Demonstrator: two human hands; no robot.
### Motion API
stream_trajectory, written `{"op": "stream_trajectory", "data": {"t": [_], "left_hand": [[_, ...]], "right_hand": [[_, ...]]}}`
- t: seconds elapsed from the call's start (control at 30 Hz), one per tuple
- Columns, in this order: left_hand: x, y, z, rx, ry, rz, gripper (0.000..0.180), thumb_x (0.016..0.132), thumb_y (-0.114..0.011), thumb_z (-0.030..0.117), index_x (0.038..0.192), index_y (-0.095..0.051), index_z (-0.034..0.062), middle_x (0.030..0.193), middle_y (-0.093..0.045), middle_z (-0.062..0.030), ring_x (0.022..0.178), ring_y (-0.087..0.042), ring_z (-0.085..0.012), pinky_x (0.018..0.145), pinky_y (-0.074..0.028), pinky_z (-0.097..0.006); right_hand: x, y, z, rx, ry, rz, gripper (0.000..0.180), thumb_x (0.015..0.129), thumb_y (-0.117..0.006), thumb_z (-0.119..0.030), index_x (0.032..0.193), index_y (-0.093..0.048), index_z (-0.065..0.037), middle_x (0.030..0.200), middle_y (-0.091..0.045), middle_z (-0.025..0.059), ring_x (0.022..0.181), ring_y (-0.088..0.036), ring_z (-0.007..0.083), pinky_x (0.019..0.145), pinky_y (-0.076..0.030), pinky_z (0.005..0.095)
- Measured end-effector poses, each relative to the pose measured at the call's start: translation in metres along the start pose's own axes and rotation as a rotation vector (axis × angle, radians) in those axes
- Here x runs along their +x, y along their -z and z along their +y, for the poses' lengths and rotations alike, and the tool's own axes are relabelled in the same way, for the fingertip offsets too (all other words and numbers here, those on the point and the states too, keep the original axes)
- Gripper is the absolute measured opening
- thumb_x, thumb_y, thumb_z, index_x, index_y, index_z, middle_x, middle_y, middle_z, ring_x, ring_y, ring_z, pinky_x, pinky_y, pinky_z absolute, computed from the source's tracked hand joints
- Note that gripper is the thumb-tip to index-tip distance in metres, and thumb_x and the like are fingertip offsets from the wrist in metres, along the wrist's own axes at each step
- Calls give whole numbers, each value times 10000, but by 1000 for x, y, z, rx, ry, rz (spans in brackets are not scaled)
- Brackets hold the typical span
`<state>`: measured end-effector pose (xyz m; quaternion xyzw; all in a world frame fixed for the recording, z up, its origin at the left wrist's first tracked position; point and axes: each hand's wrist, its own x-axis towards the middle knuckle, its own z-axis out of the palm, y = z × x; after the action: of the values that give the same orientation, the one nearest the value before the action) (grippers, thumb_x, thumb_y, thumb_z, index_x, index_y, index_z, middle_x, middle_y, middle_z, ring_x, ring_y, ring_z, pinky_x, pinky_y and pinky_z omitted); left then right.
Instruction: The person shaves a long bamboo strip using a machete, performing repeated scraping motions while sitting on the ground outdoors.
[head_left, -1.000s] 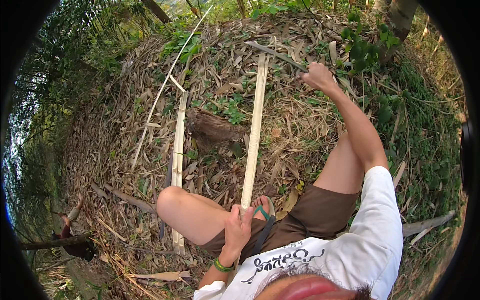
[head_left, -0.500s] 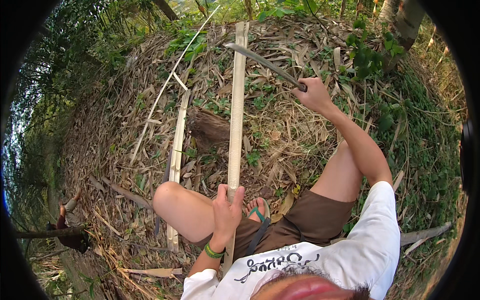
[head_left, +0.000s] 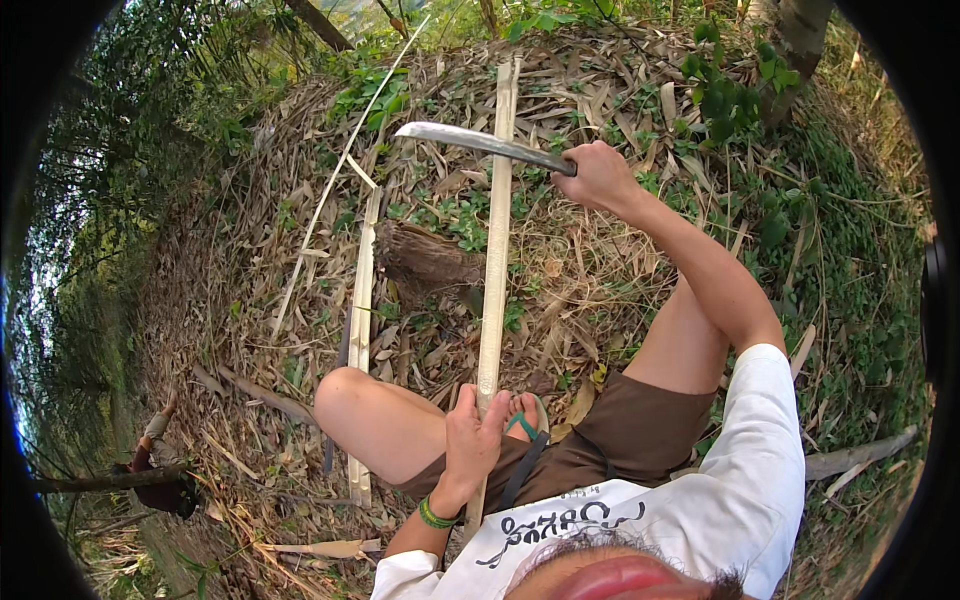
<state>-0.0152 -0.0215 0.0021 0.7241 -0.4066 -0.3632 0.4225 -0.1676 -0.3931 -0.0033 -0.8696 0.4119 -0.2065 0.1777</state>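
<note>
My left hand (head_left: 472,440) is closed round the near part of a long pale split-bamboo strip (head_left: 497,250), thumb along its right side. The strip points away from me between my knees, and its near end runs back beside my shirt. In my right hand (head_left: 603,178) is the dark handle of a machete (head_left: 465,138) with a long curved blade. That blade points left and passes over the strip's far part; whether it touches the wood I cannot tell. A brown wooden stump (head_left: 425,258) stands just left of the strip.
More split bamboo (head_left: 362,310) lies beside my left knee, with a thin pale strip (head_left: 330,190) beyond. Dry leaves cover the sloping ground. A tree trunk (head_left: 800,60) rises at far right. Another person (head_left: 158,470) is at the left, by a dark branch (head_left: 100,482).
My right hand has moved left and slightly nearer, and the machete has swung lower across the strip. The bamboo's far end and my left hand have shifted a little right.
</note>
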Motion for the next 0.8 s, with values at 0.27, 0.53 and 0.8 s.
{"op": "stream_trajectory", "data": {"t": [0.27,0.53,0.8], "left_hand": [[-12,11,-15,26,-1,-10,215,1020,-612,195,920,-518,30,653,-478,59,578,-410,-10,484,-309,-215],[-57,48,-30,-312,173,-260,220,1038,-576,252,975,-532,46,606,-484,35,519,-456,-24,445,-327,-197],[-13,36,-29,-880,453,-438,448,1071,-354,537,924,-430,121,634,-345,38,480,-300,-55,424,-248,-201]], "right_hand": [[-36,-4,-44,-163,251,-115,267,785,-663,-336,766,-733,-80,620,-654,170,581,-650,386,607,-537,463],[20,13,158,161,-732,197,511,806,-638,-431,780,-692,76,776,-706,224,714,-698,357,698,-542,445],[-17,32,41,228,-342,181,386,811,-651,-352,773,-696,30,650,-640,165,604,-618,306,617,-485,412]]}}
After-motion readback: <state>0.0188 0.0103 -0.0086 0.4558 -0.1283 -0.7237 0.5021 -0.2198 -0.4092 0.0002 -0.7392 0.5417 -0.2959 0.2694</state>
